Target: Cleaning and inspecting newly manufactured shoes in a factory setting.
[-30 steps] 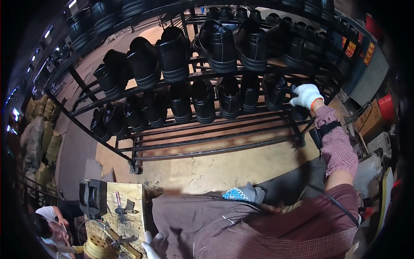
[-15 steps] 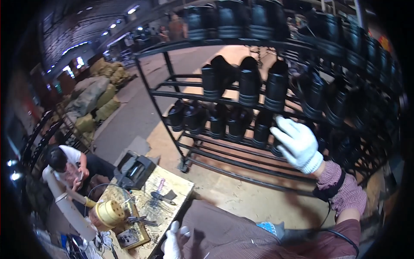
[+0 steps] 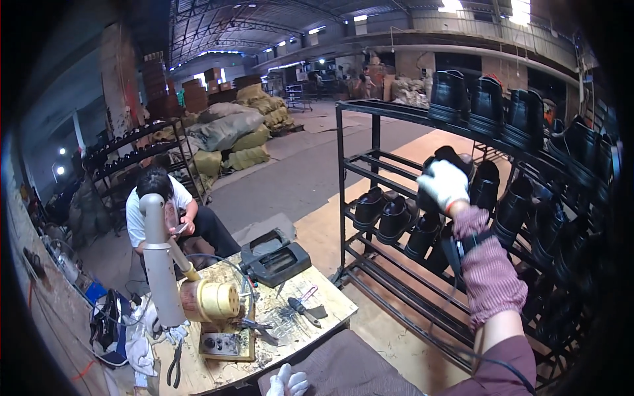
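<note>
My right hand (image 3: 444, 185), in a white glove, reaches to the left end of the rack's middle shelf. Its fingers are curled closed on a black leather shoe (image 3: 426, 200), which the glove partly covers. Another black shoe (image 3: 486, 185) stands just right of it. Low in the picture, over my lap, my left hand (image 3: 288, 381) is also gloved in white. It holds nothing visible, with the thumb apart from loosely bent fingers; the lower part is cut off by the picture's edge.
The black metal rack (image 3: 341, 191) bears several shoes on its shelves. On the wooden workbench (image 3: 340, 309) are a yellow machine head (image 3: 218, 300), a dark plastic case (image 3: 281, 261), a knife (image 3: 307, 310) and pliers (image 3: 174, 366). A seated person (image 3: 165, 204) is beyond it, near stacked sacks (image 3: 228, 129).
My view has swung left and up. My right hand has gone from spread fingers by the lower shoes to curled fingers at the middle shelf's left end. My left hand stays low.
</note>
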Motion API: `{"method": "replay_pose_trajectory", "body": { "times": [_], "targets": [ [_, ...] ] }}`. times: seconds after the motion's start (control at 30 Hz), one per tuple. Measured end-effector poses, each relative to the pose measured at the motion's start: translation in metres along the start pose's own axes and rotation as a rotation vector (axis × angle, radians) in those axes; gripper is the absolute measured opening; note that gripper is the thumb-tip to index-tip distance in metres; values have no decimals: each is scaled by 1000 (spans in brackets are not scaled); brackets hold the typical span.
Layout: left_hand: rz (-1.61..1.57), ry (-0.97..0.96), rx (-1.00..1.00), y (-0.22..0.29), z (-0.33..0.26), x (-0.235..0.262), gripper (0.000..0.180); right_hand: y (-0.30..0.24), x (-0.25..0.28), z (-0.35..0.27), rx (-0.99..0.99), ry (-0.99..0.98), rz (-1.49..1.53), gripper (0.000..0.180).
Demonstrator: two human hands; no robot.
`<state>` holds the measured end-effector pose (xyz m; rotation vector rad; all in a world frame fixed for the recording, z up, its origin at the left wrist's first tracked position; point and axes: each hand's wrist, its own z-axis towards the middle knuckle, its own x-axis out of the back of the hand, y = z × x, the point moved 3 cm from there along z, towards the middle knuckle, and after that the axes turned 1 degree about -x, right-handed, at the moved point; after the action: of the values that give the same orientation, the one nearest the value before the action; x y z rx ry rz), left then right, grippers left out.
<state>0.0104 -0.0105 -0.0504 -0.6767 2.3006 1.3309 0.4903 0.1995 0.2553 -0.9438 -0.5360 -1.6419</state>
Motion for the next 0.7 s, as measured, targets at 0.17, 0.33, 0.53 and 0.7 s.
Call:
{"method": "replay_pose_trajectory", "body": {
  "times": [0.17,0.33,0.53,0.7],
  "targets": [
    [79,-154,19,-7,-17,-16,72,-116,74,-169,964,357,284,22],
    [-118,-333,-202,-1,-20,-40,104,-147,62,-281,1125,-529,1066,40],
    [-323,37,-453,12,-22,31,94,-164,2,-336,1121,-772,988,64],
    [-337,144,-556,63,-14,73,93,-157,-12,-338,905,-637,882,54]
  ]
}}
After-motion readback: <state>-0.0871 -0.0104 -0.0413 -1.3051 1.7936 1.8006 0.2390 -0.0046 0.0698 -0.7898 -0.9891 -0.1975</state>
